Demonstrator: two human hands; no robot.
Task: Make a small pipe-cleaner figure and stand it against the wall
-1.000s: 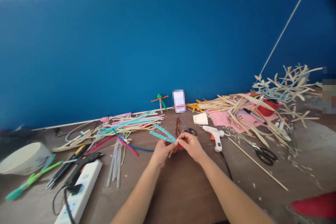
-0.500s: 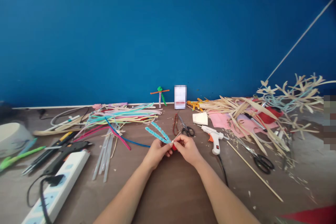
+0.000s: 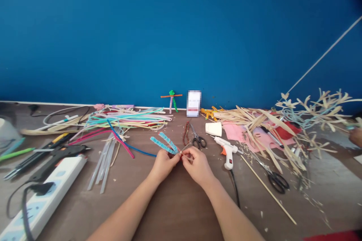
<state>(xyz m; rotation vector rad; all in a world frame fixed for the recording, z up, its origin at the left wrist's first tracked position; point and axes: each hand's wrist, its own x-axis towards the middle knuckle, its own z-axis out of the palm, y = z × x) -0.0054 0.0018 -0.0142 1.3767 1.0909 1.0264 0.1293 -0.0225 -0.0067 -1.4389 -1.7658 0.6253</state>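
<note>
Turquoise twisted strips (image 3: 163,145) form a narrow V above the middle of the counter (image 3: 181,211), with their joined end pinched between the two hands. The left hand (image 3: 163,165) is closed on that end, and the right hand (image 3: 198,166) is closed just beside it, gripping a thin pale stick (image 3: 186,153) whose tip meets the strips. A speck of red shows at the pinch, too small to tell what it is.

Just ahead of the hands lie black-handled scissors (image 3: 198,138) and a string of brown beads (image 3: 186,133). A white glue gun (image 3: 227,153) with an orange trigger sits to the right. A dark blue pipe cleaner (image 3: 135,149) runs from a colourful heap of strips (image 3: 127,119) toward the left hand. Clear glue sticks (image 3: 104,163) lie nearby, with a black glue gun (image 3: 56,156) and a white power strip (image 3: 46,192) further left.

On the right, dry palm strips (image 3: 254,120) cover a pink sheet (image 3: 234,131), and a wooden skewer (image 3: 267,192) lies by a second pair of scissors (image 3: 277,182). A small pipe-cleaner figure (image 3: 171,101) stands against the blue wall (image 3: 113,37).
</note>
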